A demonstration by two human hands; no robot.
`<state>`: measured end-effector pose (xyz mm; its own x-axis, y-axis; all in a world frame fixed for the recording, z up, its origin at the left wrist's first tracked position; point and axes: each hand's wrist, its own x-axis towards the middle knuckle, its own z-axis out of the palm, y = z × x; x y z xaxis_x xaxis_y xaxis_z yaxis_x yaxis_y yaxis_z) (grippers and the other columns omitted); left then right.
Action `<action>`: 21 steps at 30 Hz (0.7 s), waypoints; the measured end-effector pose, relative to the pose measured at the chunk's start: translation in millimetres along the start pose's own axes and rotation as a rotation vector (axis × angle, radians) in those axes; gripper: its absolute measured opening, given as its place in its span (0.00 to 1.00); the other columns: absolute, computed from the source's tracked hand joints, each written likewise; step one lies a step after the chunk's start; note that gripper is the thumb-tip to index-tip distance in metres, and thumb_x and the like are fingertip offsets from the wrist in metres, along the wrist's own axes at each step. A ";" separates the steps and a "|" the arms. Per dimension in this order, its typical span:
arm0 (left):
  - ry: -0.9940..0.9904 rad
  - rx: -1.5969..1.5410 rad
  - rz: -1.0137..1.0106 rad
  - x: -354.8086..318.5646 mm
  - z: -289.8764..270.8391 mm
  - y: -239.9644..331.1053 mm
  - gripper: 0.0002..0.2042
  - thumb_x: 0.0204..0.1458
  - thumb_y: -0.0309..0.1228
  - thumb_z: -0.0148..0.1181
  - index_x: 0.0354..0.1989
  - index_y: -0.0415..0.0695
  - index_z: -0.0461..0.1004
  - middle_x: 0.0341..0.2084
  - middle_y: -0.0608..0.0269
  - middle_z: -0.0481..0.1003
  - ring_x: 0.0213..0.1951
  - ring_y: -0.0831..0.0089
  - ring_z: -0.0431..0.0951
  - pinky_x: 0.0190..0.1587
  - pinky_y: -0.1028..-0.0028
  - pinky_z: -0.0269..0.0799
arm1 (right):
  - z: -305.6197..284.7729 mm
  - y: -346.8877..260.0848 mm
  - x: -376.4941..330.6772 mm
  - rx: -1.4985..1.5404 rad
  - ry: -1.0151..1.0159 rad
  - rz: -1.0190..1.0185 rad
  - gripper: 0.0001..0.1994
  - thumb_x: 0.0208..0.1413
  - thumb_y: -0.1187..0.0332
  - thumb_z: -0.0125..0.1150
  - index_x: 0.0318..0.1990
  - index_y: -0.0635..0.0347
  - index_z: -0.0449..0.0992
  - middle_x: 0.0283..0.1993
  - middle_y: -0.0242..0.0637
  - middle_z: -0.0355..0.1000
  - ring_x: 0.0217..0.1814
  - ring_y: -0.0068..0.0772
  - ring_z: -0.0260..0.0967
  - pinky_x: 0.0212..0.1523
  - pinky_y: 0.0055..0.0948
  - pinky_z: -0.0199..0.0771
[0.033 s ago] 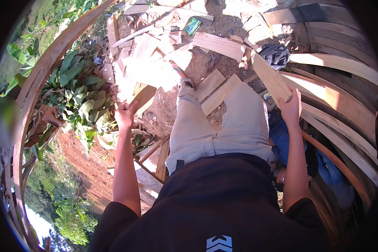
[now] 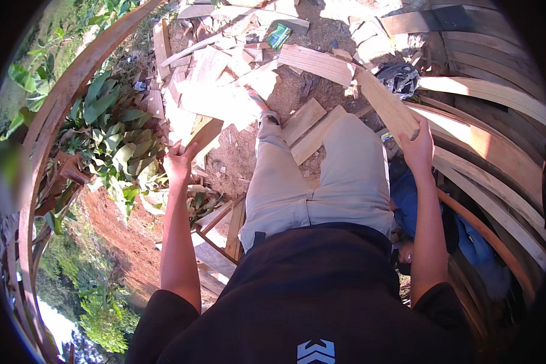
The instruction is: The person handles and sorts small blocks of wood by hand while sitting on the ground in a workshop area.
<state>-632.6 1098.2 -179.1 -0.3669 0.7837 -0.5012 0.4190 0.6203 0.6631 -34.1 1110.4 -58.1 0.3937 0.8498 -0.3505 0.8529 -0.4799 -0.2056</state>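
Note:
My left hand [image 2: 179, 162] is closed on the near end of a short wooden board [image 2: 206, 134], held off to the left of my legs. Strong sunlight washes out what lies just beyond it. On the other side, my right hand [image 2: 417, 148] grips a longer pale wooden board [image 2: 385, 104], which slants away toward the upper left. Its far end appears beside another flat plank [image 2: 318, 64]; whether they touch I cannot tell. Two more wooden boards [image 2: 312, 136] lie on the dirt between my legs.
Long planks [image 2: 485, 97] are stacked along the right, near a black plastic bag [image 2: 399, 80]. A person in blue [image 2: 406, 194] is partly hidden behind my right arm. Leafy plants [image 2: 118, 133] and a long curved-looking beam [image 2: 73, 79] stand left. Scrap wood and a green packet [image 2: 278, 36] lie ahead.
The board in my right hand has swung slightly left and away at its far end. My left hand and its board have shifted a little to the left.

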 end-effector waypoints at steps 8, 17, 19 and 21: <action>0.035 0.071 -0.221 27.2 1.8 19.2 0.18 0.48 0.33 0.70 0.46 0.37 0.81 0.27 0.63 0.81 0.28 0.79 0.74 0.35 0.74 0.71 | 73.3 -158.0 92.0 0.036 -0.222 -0.106 0.30 0.50 0.67 0.69 0.61 0.44 0.64 0.44 0.50 0.78 0.47 0.57 0.76 0.47 0.47 0.75; 0.172 0.075 -0.376 -7.8 59.7 -67.7 0.17 0.47 0.32 0.71 0.46 0.40 0.81 0.26 0.63 0.80 0.29 0.80 0.75 0.35 0.73 0.72 | 223.7 -184.9 143.2 -0.045 -0.402 -0.165 0.27 0.44 0.65 0.70 0.54 0.52 0.69 0.43 0.48 0.79 0.49 0.52 0.76 0.49 0.45 0.74; 0.165 0.112 -0.462 -8.1 75.1 -62.7 0.16 0.48 0.31 0.70 0.46 0.42 0.81 0.26 0.62 0.80 0.29 0.79 0.75 0.36 0.74 0.73 | 266.6 -171.8 157.1 -0.068 -0.498 -0.068 0.26 0.42 0.64 0.71 0.51 0.54 0.70 0.44 0.48 0.78 0.50 0.50 0.76 0.49 0.43 0.74; 0.199 0.080 -0.566 -7.4 97.8 -76.7 0.16 0.49 0.32 0.70 0.47 0.42 0.81 0.28 0.59 0.81 0.29 0.78 0.77 0.37 0.73 0.74 | 313.1 -149.7 171.9 0.017 -0.572 0.062 0.26 0.43 0.63 0.72 0.50 0.54 0.68 0.46 0.44 0.76 0.49 0.46 0.75 0.51 0.43 0.73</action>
<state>-580.8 1048.0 -280.6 -0.6959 0.3143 -0.6457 0.1713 0.9458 0.2758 -201.5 1260.0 -373.7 0.1907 0.5688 -0.8001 0.8264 -0.5329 -0.1819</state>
